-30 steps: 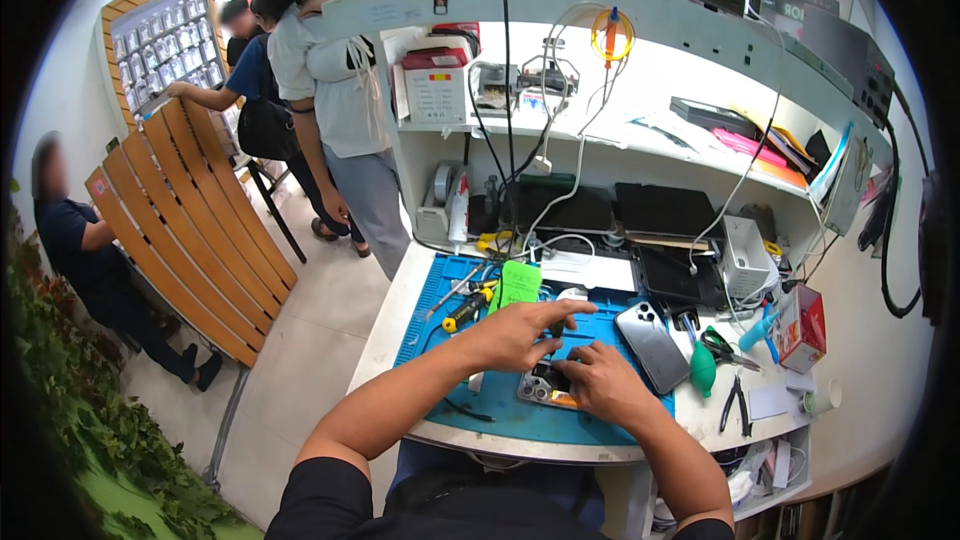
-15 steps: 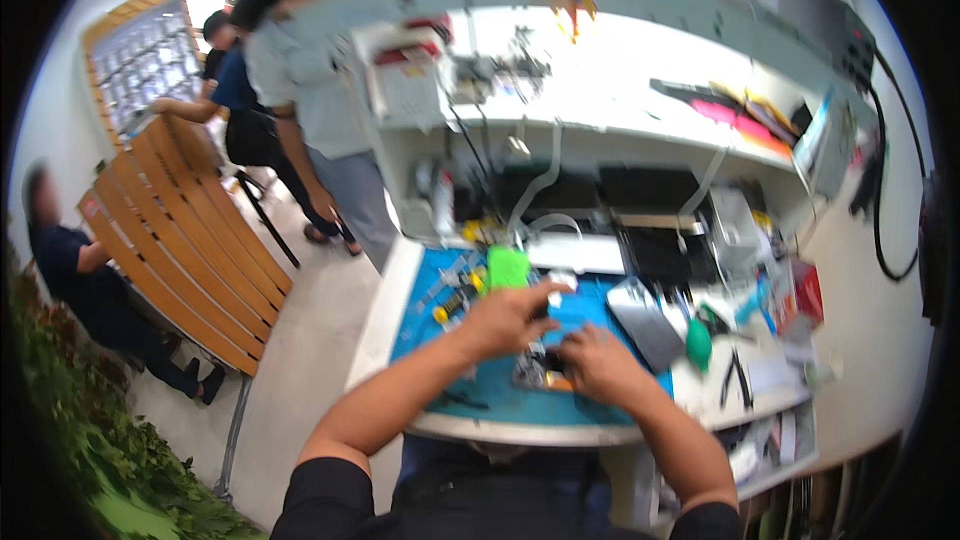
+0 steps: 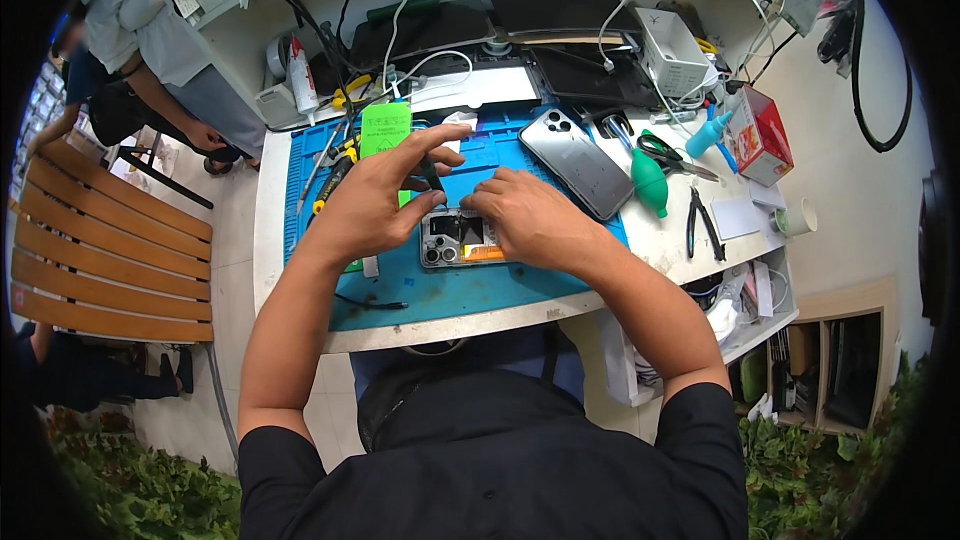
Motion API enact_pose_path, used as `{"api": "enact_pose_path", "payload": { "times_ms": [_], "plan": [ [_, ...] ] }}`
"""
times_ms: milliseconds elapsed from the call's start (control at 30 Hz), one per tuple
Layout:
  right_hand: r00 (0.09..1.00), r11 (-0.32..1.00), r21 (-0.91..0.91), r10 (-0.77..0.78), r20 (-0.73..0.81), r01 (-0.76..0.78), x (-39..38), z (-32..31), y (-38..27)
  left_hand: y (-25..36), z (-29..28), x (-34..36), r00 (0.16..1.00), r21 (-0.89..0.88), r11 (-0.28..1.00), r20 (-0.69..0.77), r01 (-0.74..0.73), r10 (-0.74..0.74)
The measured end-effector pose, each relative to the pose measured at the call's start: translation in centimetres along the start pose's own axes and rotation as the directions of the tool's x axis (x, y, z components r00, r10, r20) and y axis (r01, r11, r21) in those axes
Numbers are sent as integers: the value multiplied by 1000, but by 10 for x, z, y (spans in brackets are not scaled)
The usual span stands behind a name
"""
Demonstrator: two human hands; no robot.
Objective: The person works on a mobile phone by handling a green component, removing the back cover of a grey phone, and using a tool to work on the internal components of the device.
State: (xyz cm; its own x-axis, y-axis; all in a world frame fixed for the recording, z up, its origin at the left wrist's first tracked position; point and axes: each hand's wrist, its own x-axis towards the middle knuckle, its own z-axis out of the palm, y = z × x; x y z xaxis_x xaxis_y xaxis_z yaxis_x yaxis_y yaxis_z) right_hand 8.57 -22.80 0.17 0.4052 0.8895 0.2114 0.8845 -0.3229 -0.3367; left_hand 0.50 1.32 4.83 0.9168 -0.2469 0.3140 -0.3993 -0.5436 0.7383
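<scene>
An opened smartphone [image 3: 455,251] lies on the blue work mat [image 3: 470,285], its round camera lenses at the left and an orange-yellow strip along its lower part. My left hand [image 3: 375,195] hovers over its left end, thumb and fingers bent around a slim dark object [image 3: 432,178] whose kind I cannot make out. Against the phone's upper right edge my right hand [image 3: 530,218] is closed, its bent fingers gripping the phone and covering its right part. Behind my left fingers stands or lies a bright green box [image 3: 386,128]. A silver-grey smartphone [image 3: 575,162] rests beyond my right hand.
To the right are a green air blower [image 3: 649,183], scissors [image 3: 680,158], black pliers [image 3: 705,225] and a red-and-white box [image 3: 758,136]. A yellow-black screwdriver [image 3: 335,180] lies left. Cables hang from the shelf. A person [image 3: 165,60] stands near a wooden slatted bench [image 3: 115,240].
The view has tilted down and become sharper. My left hand still hovers over the opened phone, and my right hand stays at its right end.
</scene>
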Motion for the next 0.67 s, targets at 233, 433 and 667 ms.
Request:
{"api": "enact_pose_path", "payload": {
  "times_ms": [233, 433, 667],
  "plan": [
    [993, 998, 52, -18, -115, 24, 8, 5, -2, -14, 5, -7, 970, -53, 994, -220, 93, -102],
    [975, 987, 157, 50, -217, -15, 8, 4, -2, -3, 10, -6, 946, -133, 991, -318, 19, -60],
    [924, 970, -76, 195, -328, -232, -29, -32, 35, -8, 14, -15, 979, -21, 997, -188, 72, -74]
  ]
}}
